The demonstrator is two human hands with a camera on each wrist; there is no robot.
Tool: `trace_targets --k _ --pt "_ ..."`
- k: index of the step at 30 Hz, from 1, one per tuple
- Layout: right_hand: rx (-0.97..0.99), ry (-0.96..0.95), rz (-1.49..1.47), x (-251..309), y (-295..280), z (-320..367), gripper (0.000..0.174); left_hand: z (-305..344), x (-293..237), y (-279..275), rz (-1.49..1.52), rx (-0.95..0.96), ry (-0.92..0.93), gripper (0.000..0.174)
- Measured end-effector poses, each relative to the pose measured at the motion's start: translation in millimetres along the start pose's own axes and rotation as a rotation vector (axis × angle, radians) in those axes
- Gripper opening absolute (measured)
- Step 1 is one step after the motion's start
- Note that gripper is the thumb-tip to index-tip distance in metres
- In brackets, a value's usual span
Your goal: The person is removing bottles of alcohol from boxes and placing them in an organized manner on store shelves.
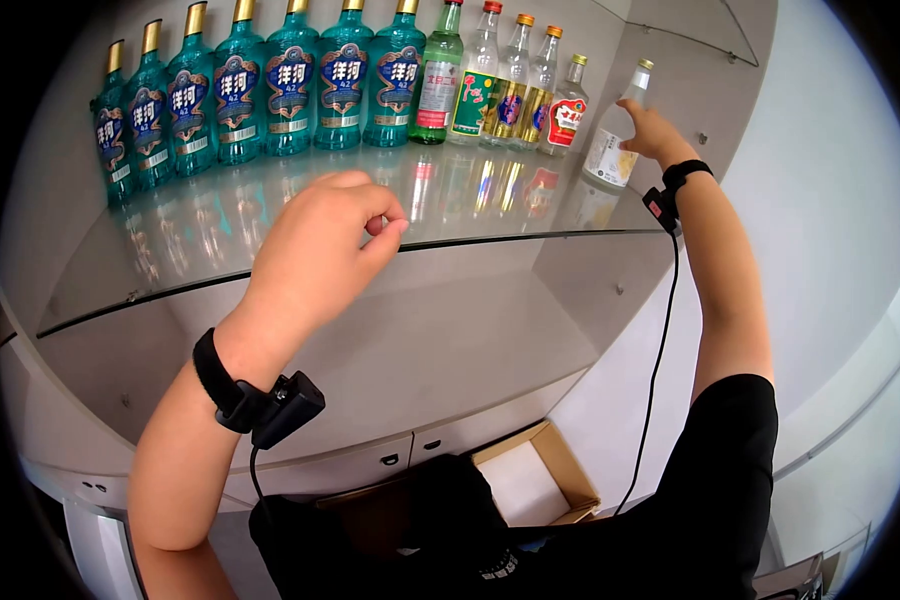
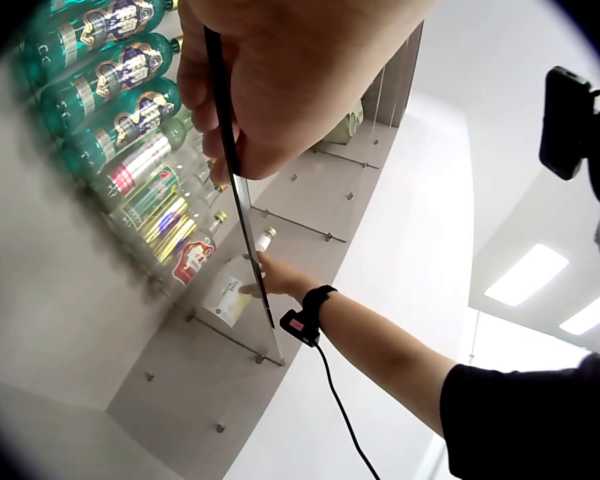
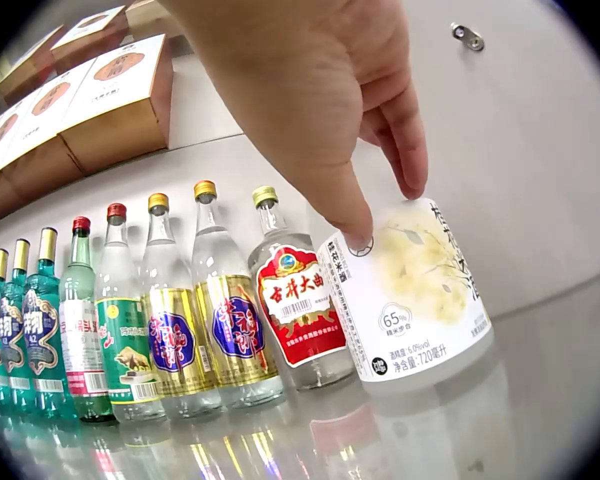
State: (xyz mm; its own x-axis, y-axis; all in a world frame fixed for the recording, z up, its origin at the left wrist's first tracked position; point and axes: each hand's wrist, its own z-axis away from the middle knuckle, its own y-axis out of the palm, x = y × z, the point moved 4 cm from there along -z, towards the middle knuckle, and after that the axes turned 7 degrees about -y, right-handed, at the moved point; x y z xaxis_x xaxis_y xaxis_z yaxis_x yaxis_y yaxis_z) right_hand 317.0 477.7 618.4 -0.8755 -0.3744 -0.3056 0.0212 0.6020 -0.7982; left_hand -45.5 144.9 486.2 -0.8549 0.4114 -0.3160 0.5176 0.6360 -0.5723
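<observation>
At the right end of the glass shelf (image 1: 510, 215), my right hand (image 1: 655, 132) grips a clear bottle (image 1: 610, 157) with a white label and a gold cap. The right wrist view shows the thumb on one side of the label (image 3: 415, 300) and fingers on the other, with the bottle upright at the shelf surface. My left hand (image 1: 320, 240) is over the shelf's front edge, fingers loosely curled and holding nothing. Left of the gripped bottle is a smaller red-labelled bottle (image 1: 567, 112).
Several blue-green bottles (image 1: 240, 95) line the shelf's left side, then a green bottle (image 1: 436, 85) and clear bottles (image 1: 477, 80). Boxes (image 3: 120, 95) sit behind, higher up. Below are cabinet drawers (image 1: 370, 465) and an open cardboard box (image 1: 560, 465).
</observation>
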Motion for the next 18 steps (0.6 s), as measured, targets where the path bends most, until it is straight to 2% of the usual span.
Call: trace_targets --k 7,10,15,18 --pt "0.005 -0.007 -0.091 -25.3 36.5 -34.4 0.094 0.9 -0.6 -0.7 -0.015 -0.017 0.059 0.005" --pt "0.063 0.054 -0.122 -27.6 43.2 -40.3 0.097 1.5 -1.0 -1.7 -0.023 -0.024 0.056 0.005" --pt "0.083 0.186 -0.095 -27.2 43.6 -43.2 0.093 2.0 -0.6 -1.6 -0.030 -0.025 0.054 0.004" --pt "0.077 0.076 -0.083 -26.4 46.6 -44.8 0.094 1.7 -1.0 -1.8 -0.040 -0.022 0.057 0.004"
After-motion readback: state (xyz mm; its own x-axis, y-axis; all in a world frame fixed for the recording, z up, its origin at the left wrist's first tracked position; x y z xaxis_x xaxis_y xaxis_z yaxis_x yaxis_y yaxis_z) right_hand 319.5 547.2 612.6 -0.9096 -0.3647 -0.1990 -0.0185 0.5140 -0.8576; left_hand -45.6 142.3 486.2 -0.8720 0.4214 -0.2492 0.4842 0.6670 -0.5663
